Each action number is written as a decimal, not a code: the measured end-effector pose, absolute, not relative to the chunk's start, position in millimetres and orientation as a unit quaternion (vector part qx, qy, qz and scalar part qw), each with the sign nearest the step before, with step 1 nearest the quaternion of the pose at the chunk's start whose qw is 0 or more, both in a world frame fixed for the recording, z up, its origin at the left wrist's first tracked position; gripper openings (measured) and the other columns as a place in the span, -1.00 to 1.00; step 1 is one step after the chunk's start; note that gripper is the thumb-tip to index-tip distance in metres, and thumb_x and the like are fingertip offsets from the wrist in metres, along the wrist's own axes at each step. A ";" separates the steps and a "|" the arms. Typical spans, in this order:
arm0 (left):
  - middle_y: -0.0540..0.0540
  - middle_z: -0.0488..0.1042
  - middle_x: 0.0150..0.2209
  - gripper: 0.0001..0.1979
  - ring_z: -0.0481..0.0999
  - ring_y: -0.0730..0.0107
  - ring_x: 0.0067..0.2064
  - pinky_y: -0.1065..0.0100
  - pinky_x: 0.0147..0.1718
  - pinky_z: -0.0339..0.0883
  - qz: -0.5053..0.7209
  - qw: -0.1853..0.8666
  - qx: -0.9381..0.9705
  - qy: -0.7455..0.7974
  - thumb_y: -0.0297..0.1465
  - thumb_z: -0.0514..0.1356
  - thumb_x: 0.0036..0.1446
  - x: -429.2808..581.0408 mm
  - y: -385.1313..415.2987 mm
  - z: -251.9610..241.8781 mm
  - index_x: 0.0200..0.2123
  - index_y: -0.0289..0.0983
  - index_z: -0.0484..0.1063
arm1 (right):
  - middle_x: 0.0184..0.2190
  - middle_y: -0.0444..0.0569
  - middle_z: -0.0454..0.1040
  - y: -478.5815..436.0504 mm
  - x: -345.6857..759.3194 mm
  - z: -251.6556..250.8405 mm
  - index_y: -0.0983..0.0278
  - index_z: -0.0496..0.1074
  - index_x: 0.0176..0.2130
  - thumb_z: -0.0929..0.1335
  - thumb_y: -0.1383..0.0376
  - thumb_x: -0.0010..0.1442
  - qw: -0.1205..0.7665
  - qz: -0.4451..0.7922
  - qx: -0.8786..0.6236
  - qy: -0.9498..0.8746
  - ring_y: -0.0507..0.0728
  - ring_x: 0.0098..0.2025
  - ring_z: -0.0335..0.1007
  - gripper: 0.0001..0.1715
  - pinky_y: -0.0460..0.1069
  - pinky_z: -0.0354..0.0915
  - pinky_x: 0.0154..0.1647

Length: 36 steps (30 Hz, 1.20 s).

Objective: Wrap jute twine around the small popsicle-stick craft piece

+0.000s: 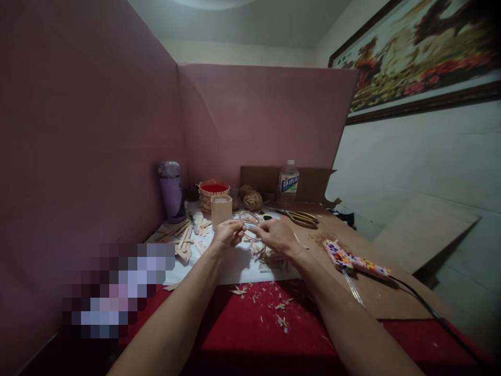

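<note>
My left hand (229,233) is closed in a pinch over the white sheet. Facing it, my right hand (276,236) is also pinched, its fingertips pointing left. A thin strand of twine (248,226) appears to run between the two sets of fingertips, though its ends are hidden by the fingers. Just behind my left hand stands a pale wooden-stick cup (221,210). Loose twine loops (252,215) lie beyond the fingers. Wooden sticks and splinters (183,237) are scattered to the left, with more scraps under my right hand.
At the back are a purple bottle (171,193), a red-lined basket (214,190), a twine ball (252,200) and a clear plastic bottle (288,183). Scissors (303,218) lie on the cardboard (391,300). A flower-patterned glue gun (354,260) trails a black cord on the right.
</note>
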<state>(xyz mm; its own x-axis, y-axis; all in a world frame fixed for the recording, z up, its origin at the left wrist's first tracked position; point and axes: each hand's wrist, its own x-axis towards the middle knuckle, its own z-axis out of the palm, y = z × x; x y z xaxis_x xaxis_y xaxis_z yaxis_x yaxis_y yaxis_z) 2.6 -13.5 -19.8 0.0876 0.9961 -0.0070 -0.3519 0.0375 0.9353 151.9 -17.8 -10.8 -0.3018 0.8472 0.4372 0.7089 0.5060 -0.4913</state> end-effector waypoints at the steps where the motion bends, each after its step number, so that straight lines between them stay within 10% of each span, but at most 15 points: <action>1: 0.02 0.28 -0.71 -0.90 0.09 0.74 -0.77 0.61 -0.82 -0.18 0.560 0.607 0.411 0.386 -0.52 0.18 -0.20 2.9 -13.8 -19.0 -0.64 -0.38 0.27 | -0.68 -0.06 0.33 -17.9 152.6 -7.8 0.33 0.39 -0.65 0.25 0.17 0.02 0.376 0.076 -0.497 -0.778 0.00 -0.58 0.15 -0.64 -0.10 -0.02 -0.55; 10: -0.04 0.37 -0.62 -0.94 0.26 0.67 -0.67 0.61 -0.74 0.01 0.557 0.623 0.406 0.369 -0.55 0.21 -0.20 10.1 -21.4 -18.1 -0.55 -0.39 0.37 | -0.59 -0.11 0.34 -6.7 139.8 -19.5 0.32 0.36 -0.46 0.17 0.22 0.07 0.391 0.331 -0.409 -0.756 -0.04 -0.65 0.15 -0.71 -0.13 0.02 -0.63; 17: -0.02 0.37 -0.67 -0.84 0.19 0.67 -0.72 0.57 -0.75 -0.06 0.541 0.563 0.466 0.417 -0.41 0.28 -0.26 13.0 -25.1 -16.1 -0.58 -0.39 0.38 | -0.69 -0.17 0.16 -3.7 145.4 -19.8 0.32 0.24 -0.66 0.19 0.27 -0.01 0.381 0.209 -0.434 -0.789 -0.05 -0.60 0.01 -0.73 -0.12 -0.07 -0.59; 29: -0.01 0.35 -0.70 -0.90 0.23 0.59 -0.69 0.51 -0.68 0.01 0.516 0.245 0.648 0.504 -0.47 0.14 -0.19 10.1 -17.5 -19.2 -0.63 -0.34 0.45 | -0.71 -0.22 0.07 -9.2 152.0 -13.1 0.32 0.23 -0.64 0.22 0.24 -0.09 0.399 0.326 -0.429 -0.742 -0.07 -0.63 -0.05 -0.79 -0.14 -0.10 -0.63; 36: -0.03 0.40 -0.69 -0.81 0.30 0.51 -0.61 0.49 -0.60 0.09 0.455 0.227 0.732 0.453 -0.43 0.10 -0.12 19.0 -23.8 -23.7 -0.60 -0.30 0.50 | -0.77 -0.24 0.03 -10.9 151.5 -13.9 0.30 0.17 -0.67 0.21 0.24 -0.09 0.424 0.409 -0.430 -0.684 -0.09 -0.70 -0.12 -0.77 -0.13 -0.16 -0.70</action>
